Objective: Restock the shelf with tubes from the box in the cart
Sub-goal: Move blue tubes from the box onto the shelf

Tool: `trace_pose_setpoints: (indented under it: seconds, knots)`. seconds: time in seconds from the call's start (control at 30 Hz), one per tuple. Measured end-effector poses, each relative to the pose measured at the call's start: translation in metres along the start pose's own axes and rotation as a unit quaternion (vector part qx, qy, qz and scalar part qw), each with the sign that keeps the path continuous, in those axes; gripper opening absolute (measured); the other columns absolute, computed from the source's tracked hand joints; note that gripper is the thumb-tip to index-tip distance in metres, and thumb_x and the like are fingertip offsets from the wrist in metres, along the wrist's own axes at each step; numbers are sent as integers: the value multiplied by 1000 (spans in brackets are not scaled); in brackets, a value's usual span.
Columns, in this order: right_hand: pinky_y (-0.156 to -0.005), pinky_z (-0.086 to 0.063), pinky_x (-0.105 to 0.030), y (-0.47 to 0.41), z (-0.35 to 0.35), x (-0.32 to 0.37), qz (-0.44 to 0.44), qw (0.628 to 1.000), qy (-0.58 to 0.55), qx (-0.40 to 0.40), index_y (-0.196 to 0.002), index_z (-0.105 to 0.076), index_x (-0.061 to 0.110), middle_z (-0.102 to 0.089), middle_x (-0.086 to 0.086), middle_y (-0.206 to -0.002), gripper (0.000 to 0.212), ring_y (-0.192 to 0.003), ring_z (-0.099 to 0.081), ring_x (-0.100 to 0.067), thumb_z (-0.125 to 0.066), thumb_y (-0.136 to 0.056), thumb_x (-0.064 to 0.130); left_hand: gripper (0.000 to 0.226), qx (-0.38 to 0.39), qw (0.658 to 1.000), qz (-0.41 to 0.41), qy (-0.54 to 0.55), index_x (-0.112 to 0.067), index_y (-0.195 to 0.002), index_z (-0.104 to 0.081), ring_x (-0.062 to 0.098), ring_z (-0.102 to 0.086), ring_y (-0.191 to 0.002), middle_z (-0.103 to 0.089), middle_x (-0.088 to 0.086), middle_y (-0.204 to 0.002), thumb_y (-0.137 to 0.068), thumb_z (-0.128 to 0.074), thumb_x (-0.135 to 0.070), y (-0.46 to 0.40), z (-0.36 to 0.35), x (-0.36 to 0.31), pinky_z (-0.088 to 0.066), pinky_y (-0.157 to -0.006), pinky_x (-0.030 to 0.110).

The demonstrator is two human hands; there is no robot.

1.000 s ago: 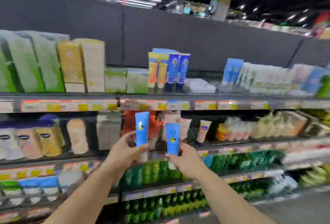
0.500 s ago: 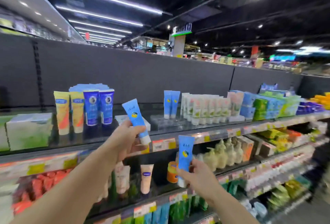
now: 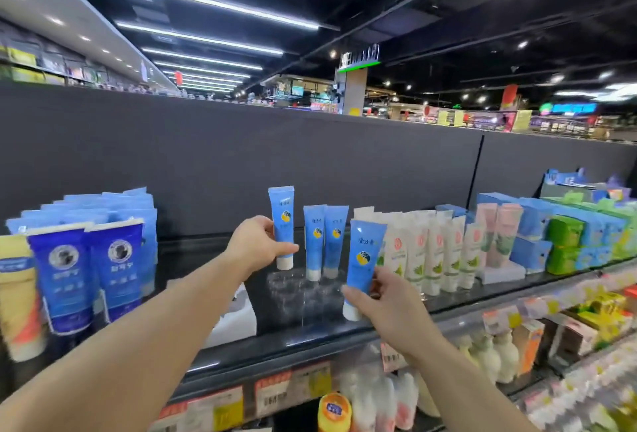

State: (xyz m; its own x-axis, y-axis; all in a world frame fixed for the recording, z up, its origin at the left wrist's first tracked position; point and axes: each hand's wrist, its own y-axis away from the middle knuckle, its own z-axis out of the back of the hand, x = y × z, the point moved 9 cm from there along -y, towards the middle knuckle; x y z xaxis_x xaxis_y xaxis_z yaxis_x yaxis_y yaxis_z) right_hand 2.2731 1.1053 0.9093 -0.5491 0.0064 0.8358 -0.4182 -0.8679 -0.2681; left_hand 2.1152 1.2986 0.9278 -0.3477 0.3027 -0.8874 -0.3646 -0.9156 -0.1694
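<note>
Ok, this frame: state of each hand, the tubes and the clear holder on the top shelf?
Left hand: grips a light blue tube, upright, cap down.
Right hand: grips another blue tube, cap down, slightly tilted.
Two shelved tubes: standing upright, caps down.
Clear holder: front slots vacant.

Both hands have risen to the top black shelf (image 3: pixel 310 331). The left hand (image 3: pixel 256 247) has turned its light-blue plastic tube (image 3: pixel 282 224) from tilted to upright — just beside two matching standing tubes (image 3: pixel 324 240). The right hand (image 3: pixel 386 304) has lifted its own light-blue tube (image 3: pixel 363 259) to the shelf's front edge.
</note>
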Motion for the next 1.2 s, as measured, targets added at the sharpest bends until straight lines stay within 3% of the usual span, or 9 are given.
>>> trace_pose_setpoints:
  seconds: [0.17, 0.37, 0.6, 0.87, 1.2]
  knots:
    - [-63, -44, -10, -37, -6, 2, 40, 998, 18, 52, -101, -63, 33, -69, 14, -91, 15, -85, -62, -2, -67, -88, 37, 38, -25, 999, 22, -40, -20, -92, -62, 15, -68, -81, -69, -2, -88, -65, -89, -21, -9, -14, 11, -57, -78, 36]
    - [-63, -45, -8, -62, -19, 3, 76, 991, -3, 114, -95, -58, 42, -68, 22, -90, 13, -83, -61, 6, -67, -88, 36, 38, -55, 994, 30, -85, -21, -92, -60, 14, -67, -79, -69, -4, -88, -67, -88, -25, -8, -25, 10, -55, -73, 31]
    - [-66, -47, -11, -68, -32, -12, 71, 986, -19, 151, -101, -55, 42, -66, 20, -96, 18, -88, -62, 3, -66, -88, 36, 37, -63, 993, 44, -89, -18, -94, -63, 16, -69, -84, -71, -1, -90, -66, -87, -21, -6, -35, 16, -57, -82, 40]
    - [-84, -56, -27, -75, -33, -19, 57, 988, -17, 144, -118, -59, 32, -67, 16, -105, 34, -95, -62, -4, -68, -86, 40, 31, -39, 995, 59, -66, -22, -93, -59, 7, -63, -83, -65, -6, -90, -74, -82, -20, -2, -40, 15, -44, -63, 17]
    - [-88, -57, -37, -81, -43, -21, 37, 990, -21, 136, -121, -57, 33, -64, 17, -108, 40, -99, -61, -8, -70, -84, 39, 34, -32, 995, 77, -46, -17, -100, -62, 7, -65, -85, -68, -5, -92, -74, -83, -22, -3, -39, 22, -45, -64, 18]
